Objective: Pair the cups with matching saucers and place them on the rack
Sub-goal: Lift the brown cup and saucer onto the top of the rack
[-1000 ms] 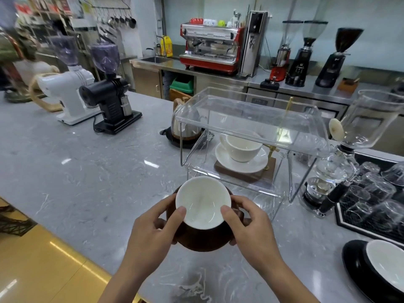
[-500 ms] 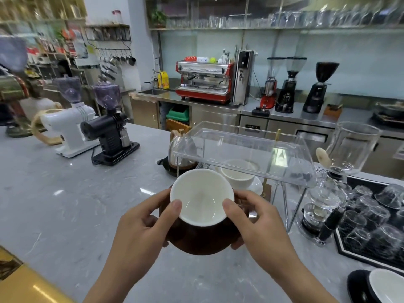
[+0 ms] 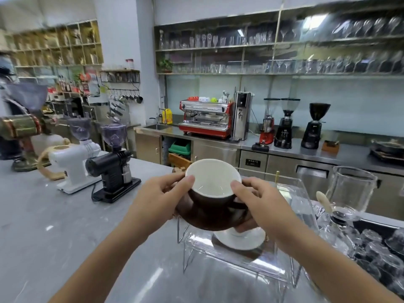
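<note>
We hold a brown cup (image 3: pixel 209 194) on its brown saucer (image 3: pixel 207 218) in the air with both hands, in front of the clear rack (image 3: pixel 290 193) on the grey counter (image 3: pixel 54 226). Both forearms reach up from the bottom of the frame and meet at the pair. Our left hand (image 3: pixel 161 197) grips the saucer's left edge, its thumb pressed on the cup's white rim and its fingers curled behind and under. Our right hand (image 3: pixel 258 200) mirrors it on the right side: thumb on the rim, fingers wrapped under the saucer, where their tips show below its edge. The cup's handle points right, under our right thumb. The cup is tipped slightly toward us, so its white inside shows.

Below the raised pair, on the rack's lower shelf, sits a white saucer (image 3: pixel 242 238); what it carries is hidden behind our right hand and the brown saucer. A white grinder (image 3: pixel 74 167) and a black grinder (image 3: pixel 111 169) stand side by side at the left on the counter. A glass siphon (image 3: pixel 347 193) stands just right of the rack, with upturned glasses (image 3: pixel 376 250) beyond it. A red espresso machine (image 3: pixel 205 119) sits on the back counter.
</note>
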